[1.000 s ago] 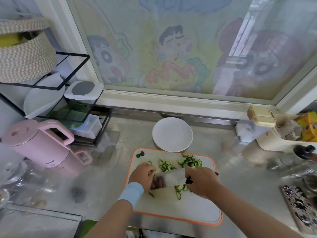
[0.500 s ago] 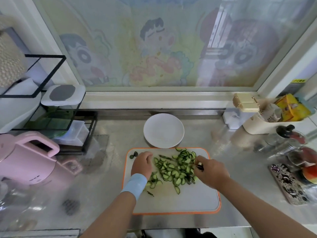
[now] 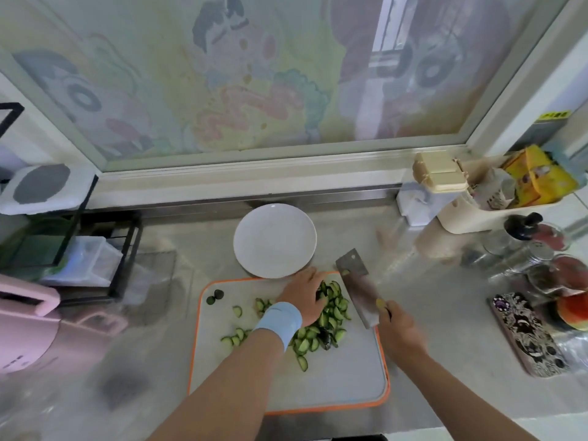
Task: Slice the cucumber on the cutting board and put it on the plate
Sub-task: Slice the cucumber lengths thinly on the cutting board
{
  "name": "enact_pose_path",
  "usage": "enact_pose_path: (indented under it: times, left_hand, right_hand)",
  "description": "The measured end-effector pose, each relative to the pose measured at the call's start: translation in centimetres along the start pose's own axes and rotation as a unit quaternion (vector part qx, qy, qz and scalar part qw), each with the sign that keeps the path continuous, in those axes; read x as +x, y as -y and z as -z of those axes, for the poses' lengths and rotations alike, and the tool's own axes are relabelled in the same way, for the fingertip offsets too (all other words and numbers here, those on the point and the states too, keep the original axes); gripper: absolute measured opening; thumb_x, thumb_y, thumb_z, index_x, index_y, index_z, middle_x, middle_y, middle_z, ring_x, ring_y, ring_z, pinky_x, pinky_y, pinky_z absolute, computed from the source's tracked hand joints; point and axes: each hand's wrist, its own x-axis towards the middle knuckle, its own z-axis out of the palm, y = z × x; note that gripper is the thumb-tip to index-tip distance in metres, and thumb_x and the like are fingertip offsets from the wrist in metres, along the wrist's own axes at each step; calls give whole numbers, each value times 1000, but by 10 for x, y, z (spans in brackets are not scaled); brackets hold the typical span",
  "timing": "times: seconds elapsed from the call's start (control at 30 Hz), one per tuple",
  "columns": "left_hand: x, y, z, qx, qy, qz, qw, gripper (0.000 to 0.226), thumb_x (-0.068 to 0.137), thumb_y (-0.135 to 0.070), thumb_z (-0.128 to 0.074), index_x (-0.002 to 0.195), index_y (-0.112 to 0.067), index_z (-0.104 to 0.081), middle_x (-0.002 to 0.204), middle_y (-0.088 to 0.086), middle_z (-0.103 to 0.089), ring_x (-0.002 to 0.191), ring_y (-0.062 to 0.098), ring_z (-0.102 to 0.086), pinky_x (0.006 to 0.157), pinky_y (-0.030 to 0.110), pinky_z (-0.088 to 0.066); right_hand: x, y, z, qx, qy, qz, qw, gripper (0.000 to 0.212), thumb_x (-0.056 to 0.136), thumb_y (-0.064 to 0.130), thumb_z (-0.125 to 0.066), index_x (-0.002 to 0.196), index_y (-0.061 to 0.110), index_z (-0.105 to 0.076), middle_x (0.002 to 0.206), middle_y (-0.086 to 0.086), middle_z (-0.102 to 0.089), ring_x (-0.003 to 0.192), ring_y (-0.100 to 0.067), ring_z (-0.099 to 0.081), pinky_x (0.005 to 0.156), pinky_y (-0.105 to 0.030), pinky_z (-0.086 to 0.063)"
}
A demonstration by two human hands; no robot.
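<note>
White plate [image 3: 275,240] on steel counter, just beyond far edge of orange-rimmed cutting board [image 3: 334,377]. Cream caddy [image 3: 496,214] at far right, holding yellow packets [image 3: 537,176]. Cucumber slices [image 3: 334,308], thin green half-moons, heaped on board's far right part, a few scattered leftward. Two dark end pieces [image 3: 215,296] near far left corner. Left hand [image 3: 305,297] palm-down on heap, fingers relaxed. Right hand [image 3: 399,332] gripping handle of cleaver [image 3: 358,284], broad side up, just right of heap. Patterned phone [image 3: 525,334] well right.

Around the cutting board [image 3: 334,386]
Cucumber slices [image 3: 331,316] lie on it; the plate [image 3: 274,240] sits just behind, the cleaver [image 3: 358,284] over its right edge, a phone [image 3: 528,335] well right.
</note>
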Motion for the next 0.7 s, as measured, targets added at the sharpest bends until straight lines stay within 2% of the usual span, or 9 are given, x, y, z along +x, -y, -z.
enact_pose_path:
  times: [0.1,0.23,0.3,0.4,0.53,0.7]
  left_hand:
    - [4,2,-13,40,-1,5,999,59,97,-39,-38,148,-17,-18,156,4,-14,142,21,-12,115,33,-15]
    - [-6,9,-29,1,-59,29,998,55,96,-46,-38,142,-17,-33,147,1,-31,136,17,-25,113,31,-22]
    - [-10,10,-32,-22,-86,43,995,57,95,-49,-39,142,-18,-32,147,0,-32,135,16,-26,113,32,-24]
    - [-10,5,-35,-25,-121,13,992,63,92,-50,-42,146,-23,-23,150,-2,-25,138,15,-18,114,32,-21]
    - [-10,-7,-44,-4,-92,-20,996,75,89,-56,-43,149,-33,-4,156,-9,-4,143,14,0,116,35,-14]
    - [-22,-6,-57,8,-100,-25,995,75,87,-62,-37,149,-37,-2,157,-9,3,143,13,7,116,31,-7]
  right_hand:
    - [6,-8,-8,5,24,-16,1000,28,103,44,-31,88,26,-47,87,-3,-58,82,-30,-55,72,-35,-42]
    - [9,-16,-12,39,57,-12,998,23,102,35,-35,92,22,-51,88,-4,-59,82,-29,-56,71,-36,-43]
    - [8,-17,-12,54,71,-1,996,22,102,32,-37,89,21,-51,86,-5,-60,82,-29,-57,73,-37,-46]
    - [4,-15,-14,65,76,17,995,22,101,28,-41,86,16,-52,81,-5,-59,80,-30,-56,72,-38,-46]
    - [-10,-15,-21,61,102,42,992,22,102,25,-42,82,18,-49,74,0,-57,75,-26,-57,65,-34,-41]
    - [-21,-10,-23,90,120,48,988,27,103,26,-41,78,18,-48,71,-1,-55,65,-19,-49,59,-33,-36]
